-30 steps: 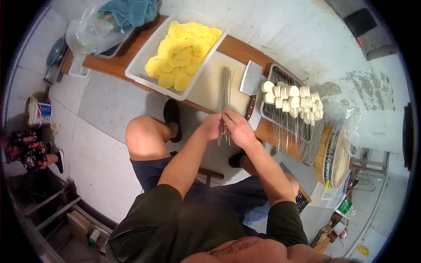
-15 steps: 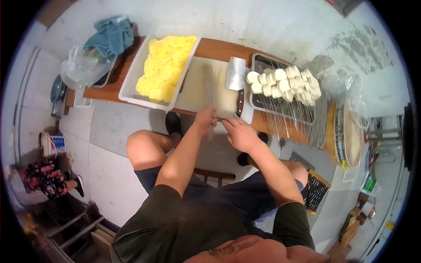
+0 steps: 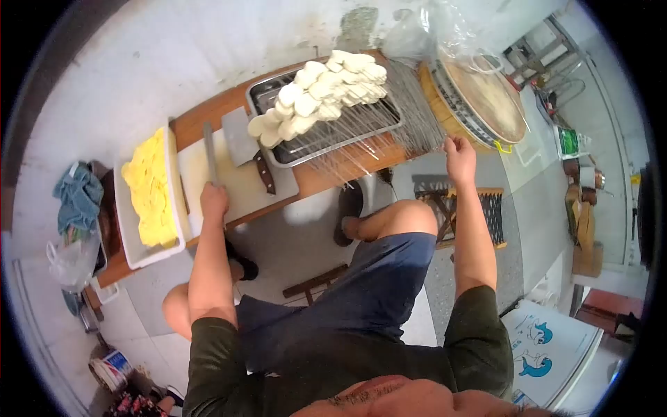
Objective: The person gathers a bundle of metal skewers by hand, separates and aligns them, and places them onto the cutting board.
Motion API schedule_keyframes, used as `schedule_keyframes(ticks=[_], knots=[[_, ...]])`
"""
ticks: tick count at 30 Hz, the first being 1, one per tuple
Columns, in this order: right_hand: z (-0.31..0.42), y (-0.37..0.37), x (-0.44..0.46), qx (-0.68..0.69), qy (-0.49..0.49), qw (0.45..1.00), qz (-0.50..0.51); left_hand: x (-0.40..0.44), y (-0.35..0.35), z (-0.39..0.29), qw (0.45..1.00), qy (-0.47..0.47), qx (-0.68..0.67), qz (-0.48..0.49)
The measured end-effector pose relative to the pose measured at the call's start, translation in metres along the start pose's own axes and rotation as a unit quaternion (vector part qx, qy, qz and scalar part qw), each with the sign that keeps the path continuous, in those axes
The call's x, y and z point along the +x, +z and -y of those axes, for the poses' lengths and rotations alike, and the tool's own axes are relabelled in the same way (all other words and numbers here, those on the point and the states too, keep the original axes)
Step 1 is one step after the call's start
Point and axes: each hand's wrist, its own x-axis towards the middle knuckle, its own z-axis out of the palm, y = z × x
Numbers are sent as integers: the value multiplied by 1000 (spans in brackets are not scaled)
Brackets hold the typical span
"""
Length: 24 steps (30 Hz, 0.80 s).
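My left hand [image 3: 214, 201] is closed around the lower end of a long, narrow grey blade-like strip [image 3: 210, 149], which points away from me over the white cutting board [image 3: 240, 184]. Off to the right, the fingers of my right hand [image 3: 460, 161] pinch at the near ends of a pile of thin metal skewers [image 3: 415, 97]; they seem to grip a skewer end. A cleaver [image 3: 240, 135] with a brown handle lies on the board. Beside it, skewered round white slices [image 3: 313, 97] rest over a metal tray [image 3: 281, 158].
Yellow slices [image 3: 149, 187] fill a white plastic bin [image 3: 179, 201] at the left. A blue cloth [image 3: 78, 194] and a plastic bag [image 3: 73, 264] lie beyond it. A large round wooden-sided container [image 3: 479, 97] stands at the right, near a folding stool [image 3: 490, 215].
My hands have parted: the right moved from the strip's near end to the skewer pile, while the left keeps the strip over the board. My view has turned toward the right.
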Motion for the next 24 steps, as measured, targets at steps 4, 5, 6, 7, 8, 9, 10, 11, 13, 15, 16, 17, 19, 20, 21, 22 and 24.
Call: schedule_keyframes(ticks=[4, 5, 6, 7, 8, 9, 10, 11, 13, 15, 16, 17, 19, 20, 21, 22, 24], knots=[[-73, 17, 51, -101, 59, 993, 1, 3, -8, -16, 1000, -1, 22, 22], [-84, 23, 64, -110, 69, 992, 6, 6, -4, -13, 999, 6, 30, 28], [-89, 30, 77, -141, 71, 987, 24, 9, 1, -8, 999, 13, 37, 32], [-90, 38, 86, -171, 74, 982, 43, 9, 2, -8, 998, 19, 45, 36], [-91, 46, 93, -200, 76, 975, 62, 7, 4, -9, 998, 31, 43, 21], [-85, 51, 97, -235, 76, 966, 76, 1, 3, -13, 998, 43, 40, 6], [-69, 56, 99, -269, 75, 956, 93, -2, 2, -15, 998, 53, 39, -9], [-55, 62, 100, -301, 74, 944, 110, -1, 3, -14, 998, 50, 35, -11], [-55, 81, 107, -334, 41, 936, 103, -2, 4, -10, 999, 42, 29, -11], [-64, 102, 113, -364, -14, 929, 71, -3, 0, -6, 1000, 26, -5, 8], [-63, 107, 111, -402, -19, 913, 72, -3, -3, -4, 999, 20, -22, 18], [-67, 110, 114, -388, -6, 916, 100, -4, -6, 1, 999, 31, -16, -4], [-77, 113, 130, -359, 18, 921, 152, -8, -14, 2, 997, 55, -9, -49], [-83, 114, 136, -350, -6, 920, 174, -13, -20, -3, 998, 18, -39, -41], [-87, 113, 140, -341, -31, 919, 196, -15, -22, -1, 997, 16, -71, -26], [-91, 113, 143, -331, -56, 917, 216, -15, -26, 3, 995, 15, -103, -12], [-97, 114, 144, -274, -44, 941, 193, -18, -34, 0, 991, 22, -133, 2]])
